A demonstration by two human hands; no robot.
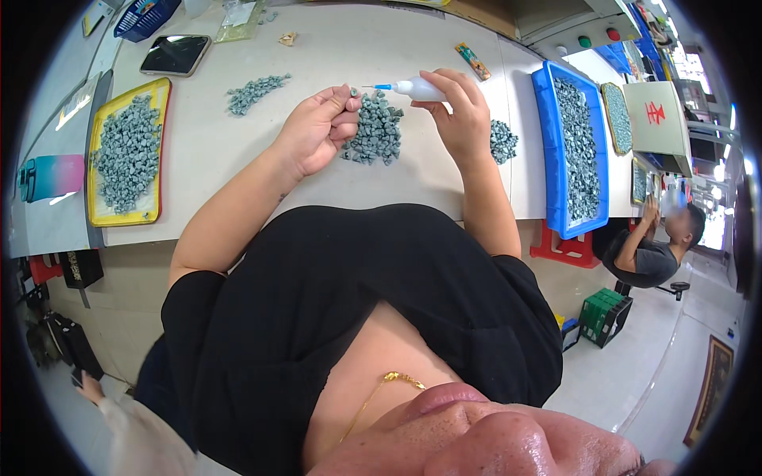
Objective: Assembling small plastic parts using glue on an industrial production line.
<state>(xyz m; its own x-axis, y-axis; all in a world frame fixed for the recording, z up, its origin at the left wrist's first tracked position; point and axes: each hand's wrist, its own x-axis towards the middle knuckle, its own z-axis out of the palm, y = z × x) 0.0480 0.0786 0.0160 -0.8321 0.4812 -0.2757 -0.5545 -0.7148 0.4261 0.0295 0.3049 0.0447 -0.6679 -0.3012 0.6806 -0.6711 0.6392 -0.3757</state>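
Observation:
My left hand (312, 133) is closed, pinching a small grey-green piece (354, 92) between thumb and fingertips. My right hand (465, 120) grips a white squeeze bottle (421, 89) with a blue collar and a thin needle tip. The bottle lies nearly level, its needle pointing left at the pinched piece; whether they touch is too small to tell. Just below the needle, a pile of grey-green pieces (378, 133) sits on the white table (317, 47). A smaller heap (503, 143) is right of my right wrist, and another cluster (255, 94) lies to the left.
At left stand a yellow tray (164, 119) of pieces and a pink-and-teal bottle (55, 178). A phone (176, 55), a blue basket (143, 22) and a small orange-green packet (473, 62) lie farther back. A blue bin (554, 159) holds pieces at right; a co-worker (655, 246) sits beyond.

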